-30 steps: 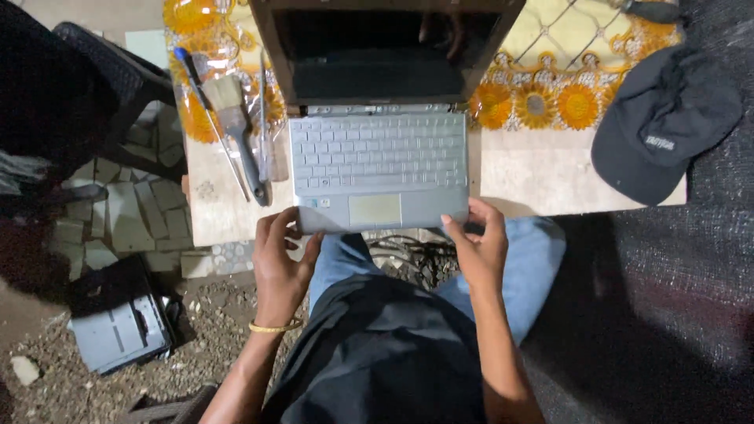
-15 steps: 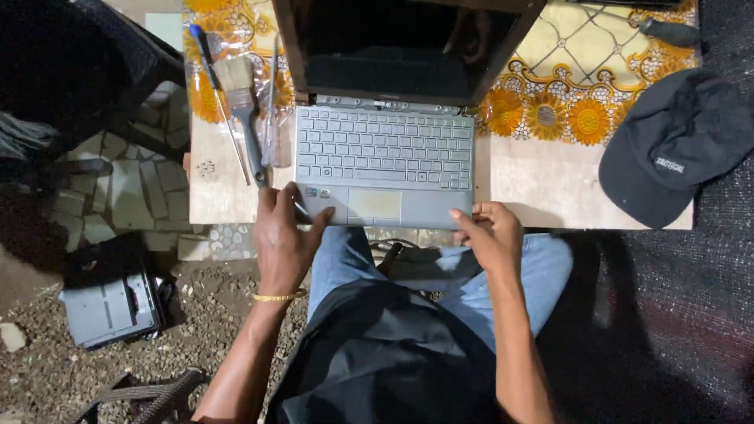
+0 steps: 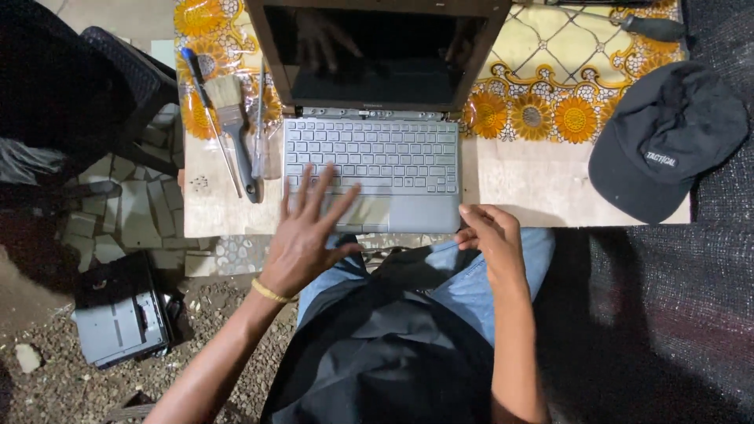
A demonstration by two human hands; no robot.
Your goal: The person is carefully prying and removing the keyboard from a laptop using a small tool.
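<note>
Person, lower centre of frame: bare forearms, no sleeves; thin yellow band [image 3: 271, 292] on left wrist; dark grey apron [image 3: 377, 353]; blue jeans [image 3: 471, 283].

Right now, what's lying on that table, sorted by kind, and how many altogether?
Laptop: 1
Paintbrush: 1
Screwdrivers: 3, one blue-handled, one clear-handled, one dark-handled at the far right edge
Cap: 1
Total: 6
The left hand hovers over the keyboard; the right hand is at the laptop's near corner.
</note>
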